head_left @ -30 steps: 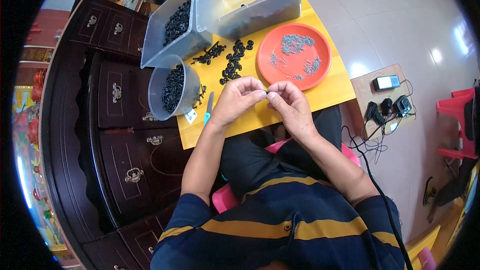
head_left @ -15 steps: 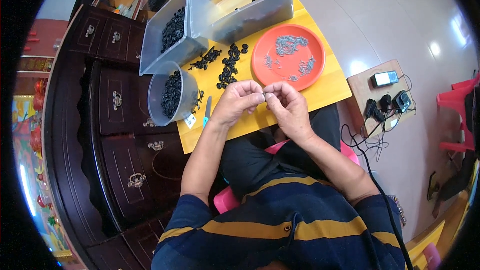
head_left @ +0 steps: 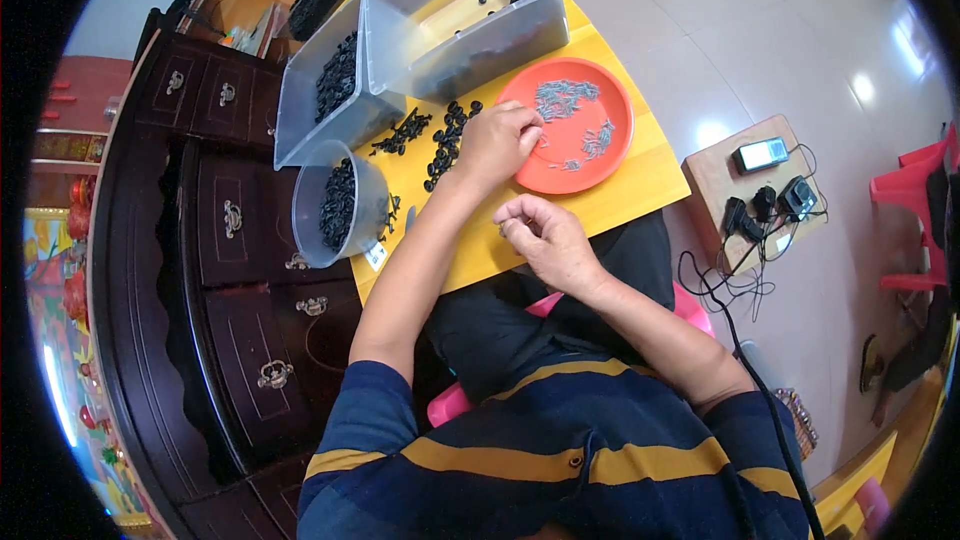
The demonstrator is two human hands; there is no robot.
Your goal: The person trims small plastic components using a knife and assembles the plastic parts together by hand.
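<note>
From my remote seat I saw small grey pins (head_left: 566,98) clustered on the orange plate (head_left: 590,176), some just beside the bunched fingers of the left hand (head_left: 496,148); the right hand (head_left: 552,246) curled above the yellow counter (head_left: 652,178), either one's hold unclear to me

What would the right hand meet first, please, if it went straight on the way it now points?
The right hand would probably meet the left wrist first, though depth is unclear and it might pass beneath.
</note>
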